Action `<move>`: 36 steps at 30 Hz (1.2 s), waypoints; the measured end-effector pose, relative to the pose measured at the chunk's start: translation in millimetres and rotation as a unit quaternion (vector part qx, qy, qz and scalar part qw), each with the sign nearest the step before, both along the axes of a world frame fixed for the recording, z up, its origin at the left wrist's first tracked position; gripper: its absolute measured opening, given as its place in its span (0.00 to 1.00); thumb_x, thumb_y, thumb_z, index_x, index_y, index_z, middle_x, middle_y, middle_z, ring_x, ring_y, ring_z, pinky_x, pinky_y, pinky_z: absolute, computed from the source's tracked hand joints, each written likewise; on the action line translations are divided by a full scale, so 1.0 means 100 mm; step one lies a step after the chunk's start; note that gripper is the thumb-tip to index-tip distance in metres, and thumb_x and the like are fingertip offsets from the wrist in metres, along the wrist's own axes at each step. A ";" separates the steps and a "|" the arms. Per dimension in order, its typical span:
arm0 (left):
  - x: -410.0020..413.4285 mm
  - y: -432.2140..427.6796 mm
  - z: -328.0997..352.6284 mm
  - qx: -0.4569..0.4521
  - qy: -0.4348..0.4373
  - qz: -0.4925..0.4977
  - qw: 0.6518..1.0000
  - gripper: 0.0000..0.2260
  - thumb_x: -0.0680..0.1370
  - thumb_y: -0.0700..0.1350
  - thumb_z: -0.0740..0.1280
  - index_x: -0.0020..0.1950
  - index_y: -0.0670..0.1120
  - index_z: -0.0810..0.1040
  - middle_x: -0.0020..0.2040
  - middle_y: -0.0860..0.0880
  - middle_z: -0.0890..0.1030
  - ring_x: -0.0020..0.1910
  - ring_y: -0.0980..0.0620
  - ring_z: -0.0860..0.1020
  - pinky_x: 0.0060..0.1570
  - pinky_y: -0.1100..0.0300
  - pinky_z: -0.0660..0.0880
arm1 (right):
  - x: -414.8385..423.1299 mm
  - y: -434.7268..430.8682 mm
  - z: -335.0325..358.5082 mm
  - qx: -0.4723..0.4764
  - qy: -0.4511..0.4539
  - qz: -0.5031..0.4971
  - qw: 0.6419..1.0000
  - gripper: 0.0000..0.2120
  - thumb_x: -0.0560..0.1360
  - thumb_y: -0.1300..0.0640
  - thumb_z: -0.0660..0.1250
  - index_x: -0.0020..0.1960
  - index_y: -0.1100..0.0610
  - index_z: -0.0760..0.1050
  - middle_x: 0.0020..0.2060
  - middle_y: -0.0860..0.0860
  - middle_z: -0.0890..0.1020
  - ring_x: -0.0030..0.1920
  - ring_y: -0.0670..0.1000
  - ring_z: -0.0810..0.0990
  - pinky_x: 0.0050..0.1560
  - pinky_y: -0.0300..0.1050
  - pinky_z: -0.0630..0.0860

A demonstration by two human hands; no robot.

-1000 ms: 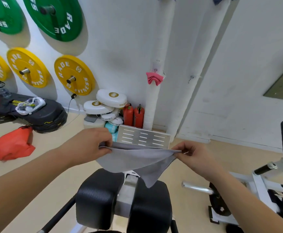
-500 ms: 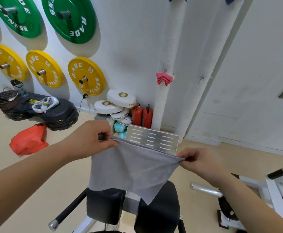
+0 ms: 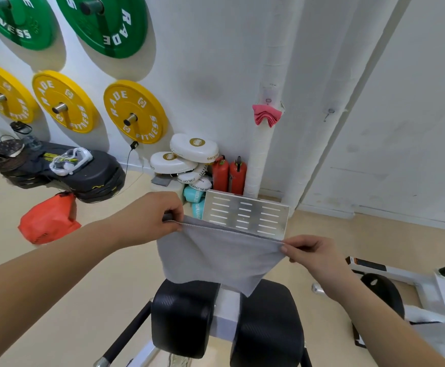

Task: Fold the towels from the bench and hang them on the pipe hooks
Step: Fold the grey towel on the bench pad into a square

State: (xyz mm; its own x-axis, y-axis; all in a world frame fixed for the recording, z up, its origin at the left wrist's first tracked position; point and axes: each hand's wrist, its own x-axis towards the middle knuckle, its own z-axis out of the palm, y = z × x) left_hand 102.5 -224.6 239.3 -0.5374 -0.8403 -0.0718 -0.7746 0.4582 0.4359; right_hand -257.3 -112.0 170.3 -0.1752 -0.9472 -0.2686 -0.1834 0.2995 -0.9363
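bench pads low | grey towel: plain, hemmed top edge taut, lower corner drooping over pads | left hand pinches one top corner, right hand the other | far: folded pink towel hung on pipe

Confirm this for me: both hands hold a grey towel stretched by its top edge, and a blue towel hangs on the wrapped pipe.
Not quite. The head view shows a pink towel on the wrapped pipe, not a blue one. The rest stands: the left hand and right hand hold the grey towel stretched by its top edge.
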 end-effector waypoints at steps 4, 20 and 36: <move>0.14 -0.36 -0.03 -0.018 -0.029 -0.013 0.999 0.08 0.75 0.44 0.74 0.46 0.54 0.77 0.44 0.59 0.79 0.45 0.58 0.77 0.44 0.63 0.73 | 0.19 -0.33 0.06 -0.023 0.062 -0.025 0.998 0.08 0.73 0.65 0.77 0.46 0.53 0.86 0.40 0.50 0.88 0.42 0.48 0.85 0.51 0.43 0.81; 1.39 0.54 -1.71 0.173 -0.066 -0.027 0.982 0.05 0.78 0.48 0.65 0.46 0.60 0.74 0.53 0.62 0.75 0.51 0.61 0.75 0.51 0.59 0.76 | 1.21 0.29 -1.09 0.221 0.247 0.280 0.901 0.05 0.77 0.52 0.71 0.42 0.45 0.80 0.47 0.40 0.79 0.51 0.44 0.79 0.50 0.35 0.76; 1.31 0.49 -2.20 0.307 0.102 0.210 0.922 0.05 0.80 0.45 0.67 0.46 0.53 0.80 0.44 0.59 0.84 0.43 0.60 0.80 0.44 0.61 0.76 | 1.53 0.36 -1.52 0.301 0.125 0.119 0.938 0.03 0.85 0.52 0.60 0.56 0.51 0.71 0.50 0.50 0.80 0.50 0.51 0.81 0.36 0.35 0.79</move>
State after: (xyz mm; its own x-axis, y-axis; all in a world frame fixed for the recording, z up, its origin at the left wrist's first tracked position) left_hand 233.7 -175.4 19.2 -0.2281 -0.8120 -0.5372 -0.7000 -0.2468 0.6702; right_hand -104.1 -75.7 18.5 -0.1067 -0.6570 -0.7463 -0.5031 0.6831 -0.5294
